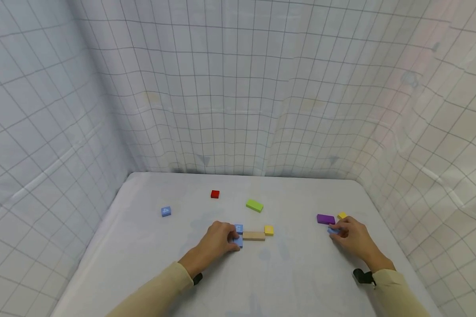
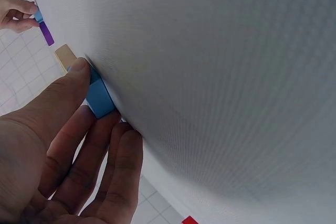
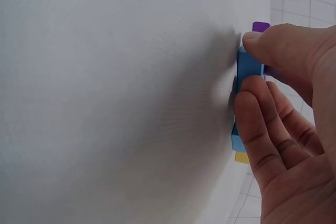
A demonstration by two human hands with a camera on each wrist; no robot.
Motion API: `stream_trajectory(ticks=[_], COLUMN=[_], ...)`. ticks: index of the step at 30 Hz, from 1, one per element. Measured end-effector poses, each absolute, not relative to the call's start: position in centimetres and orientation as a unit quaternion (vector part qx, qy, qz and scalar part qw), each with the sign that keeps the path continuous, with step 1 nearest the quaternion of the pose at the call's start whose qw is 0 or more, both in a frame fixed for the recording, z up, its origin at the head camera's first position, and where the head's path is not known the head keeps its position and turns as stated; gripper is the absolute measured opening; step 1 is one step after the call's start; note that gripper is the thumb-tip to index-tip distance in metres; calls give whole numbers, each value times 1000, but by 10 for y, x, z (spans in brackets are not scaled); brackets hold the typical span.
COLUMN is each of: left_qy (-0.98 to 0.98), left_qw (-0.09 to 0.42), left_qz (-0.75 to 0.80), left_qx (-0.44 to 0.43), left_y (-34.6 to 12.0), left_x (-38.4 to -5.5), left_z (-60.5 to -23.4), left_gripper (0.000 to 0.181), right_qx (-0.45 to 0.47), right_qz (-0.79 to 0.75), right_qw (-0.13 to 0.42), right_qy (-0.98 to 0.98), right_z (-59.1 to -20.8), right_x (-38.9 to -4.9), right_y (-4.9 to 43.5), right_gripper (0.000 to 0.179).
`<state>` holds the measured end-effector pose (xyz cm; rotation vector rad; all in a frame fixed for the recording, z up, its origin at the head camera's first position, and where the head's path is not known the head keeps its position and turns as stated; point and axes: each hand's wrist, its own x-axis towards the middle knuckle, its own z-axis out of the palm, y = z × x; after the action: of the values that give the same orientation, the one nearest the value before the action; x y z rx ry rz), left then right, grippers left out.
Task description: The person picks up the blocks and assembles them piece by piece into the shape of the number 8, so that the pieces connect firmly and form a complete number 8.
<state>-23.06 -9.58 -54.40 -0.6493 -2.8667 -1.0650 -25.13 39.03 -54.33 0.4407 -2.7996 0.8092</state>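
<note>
Two blue blocks (image 1: 238, 243) lie side by side at the left end of a wooden block (image 1: 254, 236) on the white counter (image 1: 293, 273), pinched between the thumb and fingers of the left hand (image 1: 216, 240). A yellow block (image 1: 269, 230) sits at the wooden block's right end. Well to the right, the right hand (image 1: 354, 237) pinches a longer blue piece (image 3: 251, 64) between thumb and fingers, just beside a purple block (image 1: 325, 219); whether that piece touches the counter, I cannot tell. Farther back lie a green block (image 1: 254, 205) and a red block (image 1: 215, 194).
</note>
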Motion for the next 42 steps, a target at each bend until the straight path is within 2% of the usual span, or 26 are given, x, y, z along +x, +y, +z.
stream_trajectory(ticks=[5,15,19,22,26,33,42], left_qy=[-923,-923,-919,-917,-917,-926,-931], left_qw=[-9,-10,6,10,8,-8,-27], left_qz=[-337,-336,-340,-342,-342,-328,-323], left_qx=[-184,-188,-202,-207,-206,-184,-170], left_y=[-90,-92,-97,-99,-98,-91,-89], left_x=[-222,-226,-239,-242,-233,-225,-227], left_z=[-529,-533,-559,-563,-546,-530,-531], left_gripper=[28,27,27,27,28,26,27], right_qx=[152,162,157,146,138,151,153], right_qz=[280,277,276,277,278,279,277], right_qw=[97,109,107,92,82,98,93], right_qy=[-943,-941,-942,-945,-947,-943,-944], right_z=[-543,-547,-546,-545,-544,-544,-545], right_x=[-251,-251,-250,-249,-248,-246,-245], right_y=[390,386,384,383,380,376,370], right_gripper=[21,19,18,17,16,18,16])
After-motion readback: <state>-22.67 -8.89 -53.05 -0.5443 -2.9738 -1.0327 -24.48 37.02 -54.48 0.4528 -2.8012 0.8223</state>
